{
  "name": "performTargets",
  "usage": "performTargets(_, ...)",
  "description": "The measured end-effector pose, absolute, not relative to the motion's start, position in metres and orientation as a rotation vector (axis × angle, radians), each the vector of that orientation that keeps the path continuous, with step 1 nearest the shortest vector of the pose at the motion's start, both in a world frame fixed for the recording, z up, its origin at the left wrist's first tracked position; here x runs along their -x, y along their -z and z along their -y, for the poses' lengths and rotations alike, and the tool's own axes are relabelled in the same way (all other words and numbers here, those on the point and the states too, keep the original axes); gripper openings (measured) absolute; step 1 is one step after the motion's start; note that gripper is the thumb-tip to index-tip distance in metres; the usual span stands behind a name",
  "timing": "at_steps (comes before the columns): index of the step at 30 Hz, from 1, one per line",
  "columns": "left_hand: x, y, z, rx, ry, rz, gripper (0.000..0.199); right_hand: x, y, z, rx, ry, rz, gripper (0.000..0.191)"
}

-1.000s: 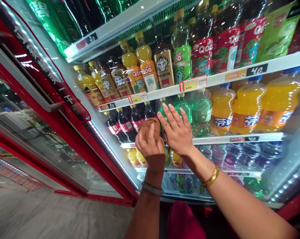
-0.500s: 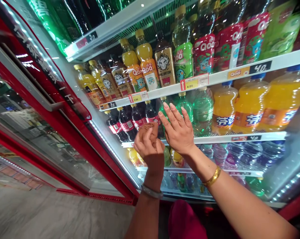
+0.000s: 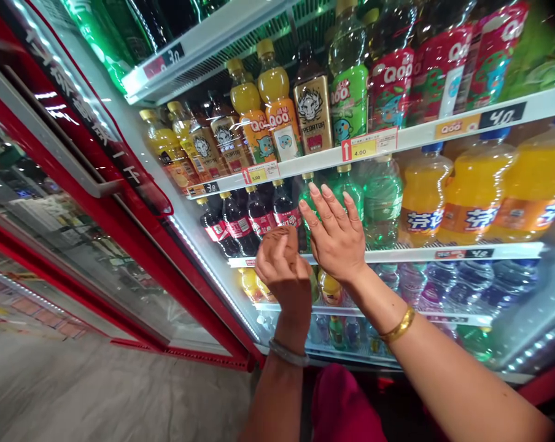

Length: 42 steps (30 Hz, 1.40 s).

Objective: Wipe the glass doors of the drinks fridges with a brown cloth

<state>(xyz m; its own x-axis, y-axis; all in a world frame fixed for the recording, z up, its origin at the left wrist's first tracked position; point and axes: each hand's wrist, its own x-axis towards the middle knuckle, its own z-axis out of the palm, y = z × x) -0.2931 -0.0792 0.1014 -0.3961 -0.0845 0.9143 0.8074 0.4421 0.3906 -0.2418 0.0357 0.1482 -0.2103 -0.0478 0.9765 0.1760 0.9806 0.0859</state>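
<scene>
Through the head camera I see a person's two bare hands raised, just beside each other, in front of a drinks fridge (image 3: pixel 533 307) with a red frame (image 3: pixel 185 270). The left hand (image 3: pixel 282 267) is bent, its fingers curled against a small brown bundle (image 3: pixel 290 236); I cannot tell what the bundle is or whether the fingers are clamped on it. It sits at the fingertips, in front of the dark bottles with red labels (image 3: pixel 235 226). The right hand (image 3: pixel 337 239) is flat, back towards me, fingers straight and slightly apart, in front of the green bottles (image 3: pixel 351 184); I cannot tell whether its palm touches anything. A gold bracelet (image 3: pixel 399 325) circles the right wrist, a grey bangle (image 3: pixel 289 353) the left. Large orange drink bottles (image 3: pixel 475 190) with blue caps stand to the right, below a 4.00 price tag (image 3: pixel 360 150) and its shelf.
</scene>
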Motion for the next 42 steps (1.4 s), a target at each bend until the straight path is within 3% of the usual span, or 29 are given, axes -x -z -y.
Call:
performTargets(6, 0.283, -0.057, 0.089, 1.0, 0.94, 1.673, 0.04, 0.239, -0.129, -0.037, 0.08, 0.221, 1.794, 0.071)
performTargets(14, 0.299, -0.113, 0.097, 0.57, 1.304, 1.769, 0.045, 0.238, -0.121, -0.032, 0.098, 0.313, 1.743, 0.072)
performTargets(21, 0.269, -0.072, 0.089, 0.923, 1.123, 1.811, 0.044, 0.238, -0.119, -0.035, 0.071, 0.255, 1.776, 0.071)
performTargets(29, 0.287, -0.115, 0.092, 0.527, 1.431, 1.757, 0.041, 0.237, -0.122, -0.031, 0.081, 0.279, 1.77, 0.071)
performTargets(37, 0.26, -0.08, 0.079, 0.85, 1.361, 1.88, 0.042, 0.238, -0.12, -0.032, 0.051, 0.282, 1.745, 0.059)
performTargets(42, 0.278, -0.108, 0.085, 0.822, 1.437, 1.785, 0.04, 0.224, -0.128, -0.036, 0.018, 0.314, 1.828, 0.05)
